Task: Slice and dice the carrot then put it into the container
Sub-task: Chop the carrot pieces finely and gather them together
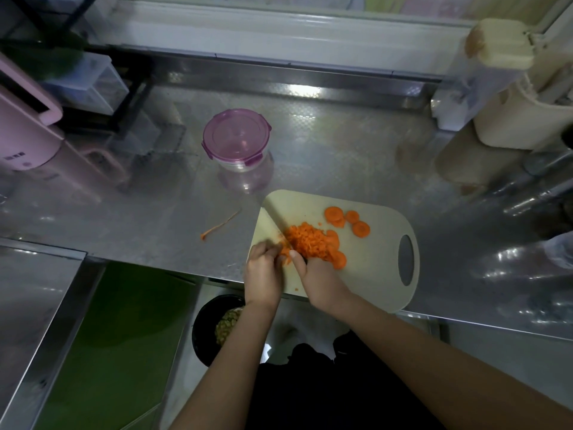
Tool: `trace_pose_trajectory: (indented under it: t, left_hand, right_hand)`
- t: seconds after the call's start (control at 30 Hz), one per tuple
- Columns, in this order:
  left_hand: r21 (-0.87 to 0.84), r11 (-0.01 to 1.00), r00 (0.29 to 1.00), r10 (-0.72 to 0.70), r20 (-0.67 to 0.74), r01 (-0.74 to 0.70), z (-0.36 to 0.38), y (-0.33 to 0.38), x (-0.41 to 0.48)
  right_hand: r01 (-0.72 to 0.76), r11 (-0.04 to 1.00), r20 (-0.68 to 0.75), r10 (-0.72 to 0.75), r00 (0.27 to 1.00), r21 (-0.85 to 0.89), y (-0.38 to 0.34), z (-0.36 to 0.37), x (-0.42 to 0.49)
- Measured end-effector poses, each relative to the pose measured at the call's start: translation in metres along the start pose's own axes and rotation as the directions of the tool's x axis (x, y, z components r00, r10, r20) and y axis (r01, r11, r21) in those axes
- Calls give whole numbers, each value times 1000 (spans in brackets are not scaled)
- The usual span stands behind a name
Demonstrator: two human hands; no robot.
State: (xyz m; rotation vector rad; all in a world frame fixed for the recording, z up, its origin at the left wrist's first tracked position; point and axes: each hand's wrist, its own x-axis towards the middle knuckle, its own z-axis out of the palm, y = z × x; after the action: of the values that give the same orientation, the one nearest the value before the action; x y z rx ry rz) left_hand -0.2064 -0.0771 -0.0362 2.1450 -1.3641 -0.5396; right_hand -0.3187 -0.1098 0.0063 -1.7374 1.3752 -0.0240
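A pile of diced carrot (305, 240) lies on the cream cutting board (378, 252), with several round carrot slices (348, 220) behind it. My right hand (319, 280) grips the handle of a knife (274, 220) whose pale blade runs up and left along the pile's left side. My left hand (263, 268) has its fingers curled on carrot bits at the pile's near-left edge. A round clear container (237, 141) with a purple clip lid stands closed on the counter behind the board.
A carrot peel strip (220, 226) lies on the steel counter left of the board. A pink appliance (28, 131) stands far left, cream containers (511, 119) far right. A black bowl of food (214, 330) sits below the counter edge.
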Motion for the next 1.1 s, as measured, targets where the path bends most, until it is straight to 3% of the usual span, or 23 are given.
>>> trace_pose_trajectory:
  t: [0.17,0.4,0.53,0.73,1.1]
  left_hand:
    - [-25,999,999,33,6,-32,-6,1,1]
    - [-111,994,997,17,80,-8,-15,3,3]
    - [-107,994,999,24,42,-19,-16,2,-3]
    - [120,992,997,-44,61,36,-17,3,-4]
    - [193,981,998,-30,63,17,-13,6,-7]
  right_hand:
    - [-19,984,-14,22,1000,178,6,-15,-2]
    - [59,967,-89,-38,995,247,5,-25,-14]
    - [71,974,-72,-56,996,216,5,-29,-17]
    - [69,990,-41,-65,997,126,7,-27,-17]
    - [-4,1000,-18,5,1000,22,9,-19,-10]
